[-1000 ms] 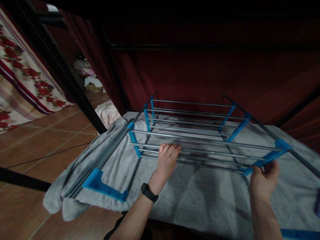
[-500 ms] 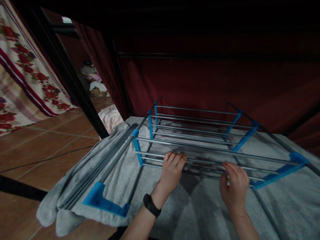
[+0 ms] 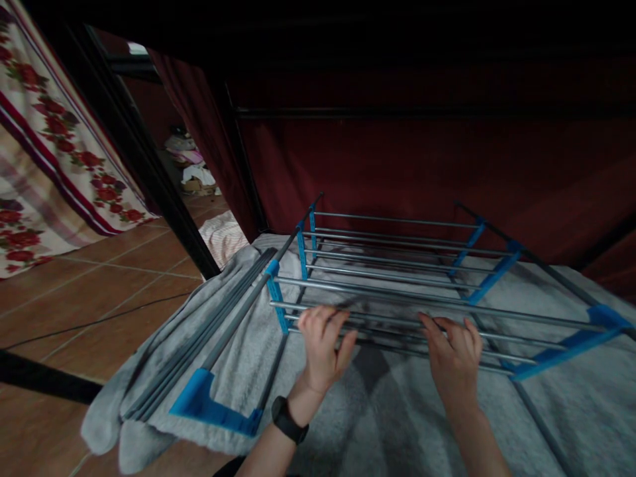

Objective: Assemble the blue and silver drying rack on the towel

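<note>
A rack frame of grey metal tubes (image 3: 377, 289) and blue plastic brackets (image 3: 571, 344) lies on a grey fleece blanket (image 3: 397, 424). My left hand (image 3: 320, 348), a black band on its wrist, is at the near tubes towards the left bracket. Its fingers are loosely bent over a tube and the thumb stands apart. Farther right, my right hand (image 3: 454, 361) has its fingertips and thumb closed at the near metal tube (image 3: 387, 319); the contact is partly hidden. The tube's left end pokes past the left blue bracket (image 3: 277, 301).
Several loose grey tubes (image 3: 199, 338) lie bundled on the blanket, left of a blue end piece (image 3: 213, 404). Black posts (image 3: 149, 152) and a dark red curtain (image 3: 397, 165) enclose the bed. A floral cloth (image 3: 59, 132) hangs over the tiled floor (image 3: 114, 285) at left.
My left hand has slid left along the tubes and its thumb has come away. My right hand has shifted slightly left, its thumb now up at the tube. The view has turned slightly.
</note>
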